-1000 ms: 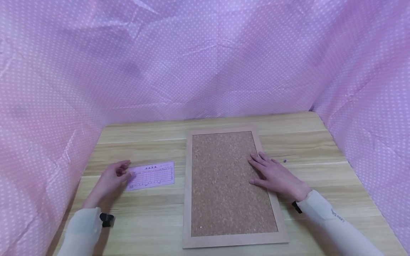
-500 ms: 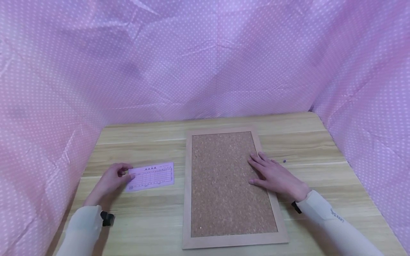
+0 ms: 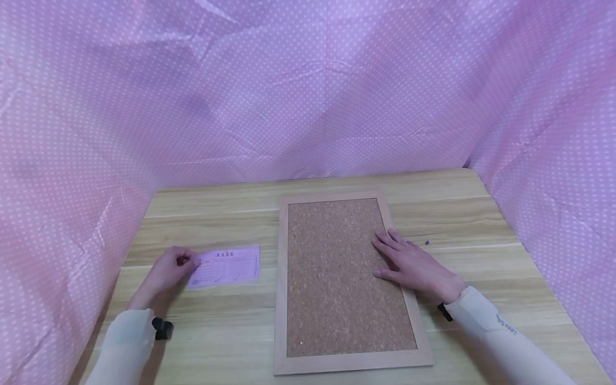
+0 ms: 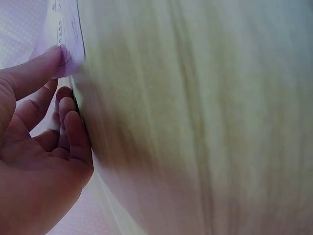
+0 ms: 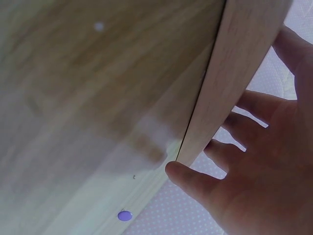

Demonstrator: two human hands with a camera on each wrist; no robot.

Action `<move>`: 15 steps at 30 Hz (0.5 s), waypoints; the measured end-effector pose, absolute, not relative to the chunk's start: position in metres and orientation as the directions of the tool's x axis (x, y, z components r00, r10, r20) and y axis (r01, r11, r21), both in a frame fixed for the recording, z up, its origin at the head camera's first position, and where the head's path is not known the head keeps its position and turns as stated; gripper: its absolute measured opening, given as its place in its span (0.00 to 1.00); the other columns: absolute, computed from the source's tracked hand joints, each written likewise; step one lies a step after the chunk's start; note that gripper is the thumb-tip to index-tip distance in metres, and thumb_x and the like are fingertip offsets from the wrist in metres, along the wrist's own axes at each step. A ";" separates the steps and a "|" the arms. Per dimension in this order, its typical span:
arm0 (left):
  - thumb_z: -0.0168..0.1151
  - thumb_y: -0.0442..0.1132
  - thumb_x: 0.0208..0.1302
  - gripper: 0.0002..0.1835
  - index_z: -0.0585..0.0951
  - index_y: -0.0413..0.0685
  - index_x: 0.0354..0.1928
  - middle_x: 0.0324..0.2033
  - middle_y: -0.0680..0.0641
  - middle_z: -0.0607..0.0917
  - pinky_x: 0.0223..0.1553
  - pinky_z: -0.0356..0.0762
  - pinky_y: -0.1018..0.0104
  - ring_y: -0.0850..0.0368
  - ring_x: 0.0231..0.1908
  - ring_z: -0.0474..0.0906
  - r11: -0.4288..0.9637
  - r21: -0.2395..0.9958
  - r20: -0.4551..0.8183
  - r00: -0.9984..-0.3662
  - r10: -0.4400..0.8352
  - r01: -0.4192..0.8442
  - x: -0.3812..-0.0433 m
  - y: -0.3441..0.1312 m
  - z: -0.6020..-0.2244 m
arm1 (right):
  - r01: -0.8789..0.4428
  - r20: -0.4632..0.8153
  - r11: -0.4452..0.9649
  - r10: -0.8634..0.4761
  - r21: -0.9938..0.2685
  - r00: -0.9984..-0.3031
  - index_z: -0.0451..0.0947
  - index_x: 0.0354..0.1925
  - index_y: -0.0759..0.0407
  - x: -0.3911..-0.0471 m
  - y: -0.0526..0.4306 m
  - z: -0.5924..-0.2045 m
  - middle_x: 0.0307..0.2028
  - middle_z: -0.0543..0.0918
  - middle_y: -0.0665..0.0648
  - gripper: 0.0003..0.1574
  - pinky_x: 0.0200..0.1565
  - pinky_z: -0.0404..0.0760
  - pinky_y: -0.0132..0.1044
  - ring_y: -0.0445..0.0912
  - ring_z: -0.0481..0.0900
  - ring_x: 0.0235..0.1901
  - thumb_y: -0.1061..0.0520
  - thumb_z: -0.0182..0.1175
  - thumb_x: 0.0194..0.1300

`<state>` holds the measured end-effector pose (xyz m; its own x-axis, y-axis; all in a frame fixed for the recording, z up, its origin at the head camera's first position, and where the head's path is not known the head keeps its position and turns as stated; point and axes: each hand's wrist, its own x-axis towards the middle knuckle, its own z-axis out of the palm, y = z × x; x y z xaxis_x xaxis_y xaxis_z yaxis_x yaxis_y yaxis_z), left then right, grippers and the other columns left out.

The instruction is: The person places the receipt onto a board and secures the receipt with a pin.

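Observation:
At the left of the head view, my left hand (image 3: 168, 270) pinches the left edge of a purple printed form slip (image 3: 226, 267) between thumb and index finger. The left wrist view shows the thumb (image 4: 36, 71) over the corner of the slip, with the other fingers curled below it. A framed cork board (image 3: 351, 278) lies flat in the middle of the table. On its right frame strip and the cork beside it rests my right hand (image 3: 416, 267), fingers spread. The right wrist view has that palm beside the wooden frame (image 5: 230, 63), gripping nothing.
A small purple disc-shaped thing, like a thumbtack head (image 5: 124, 216), lies on the wooden table (image 3: 231, 331) just right of the board. Pink dotted cloth (image 3: 308, 96) hangs behind and on both sides. A tiny white speck (image 3: 301, 343) shows on the cork's lower left.
My left thumb and index finger have come together on the slip's edge. The slip has shifted slightly left, and its print looks more blurred. My right hand and the board have stayed put.

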<state>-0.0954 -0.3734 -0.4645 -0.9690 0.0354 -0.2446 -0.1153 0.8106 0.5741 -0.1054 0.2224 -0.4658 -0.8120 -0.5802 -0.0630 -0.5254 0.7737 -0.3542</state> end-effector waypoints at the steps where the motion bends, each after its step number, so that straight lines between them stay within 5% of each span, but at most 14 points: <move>1: 0.63 0.33 0.71 0.09 0.83 0.34 0.46 0.44 0.38 0.82 0.43 0.72 0.57 0.46 0.43 0.76 0.806 0.580 -0.249 -0.968 0.033 -0.122 -0.095 -0.373 -0.464 | -0.525 -0.063 0.774 -0.580 -0.354 -0.812 0.60 0.78 0.63 -0.105 0.222 -0.466 0.79 0.56 0.64 0.52 0.70 0.59 0.70 0.65 0.50 0.78 0.33 0.60 0.72; 15: 0.59 0.39 0.77 0.15 0.80 0.33 0.54 0.43 0.41 0.84 0.37 0.77 0.67 0.52 0.41 0.77 0.732 0.657 -0.275 -0.961 0.013 -0.178 -0.092 -0.380 -0.457 | -0.533 -0.056 0.771 -0.585 -0.347 -0.809 0.60 0.78 0.63 -0.107 0.223 -0.468 0.79 0.57 0.65 0.52 0.69 0.60 0.70 0.66 0.51 0.78 0.34 0.61 0.72</move>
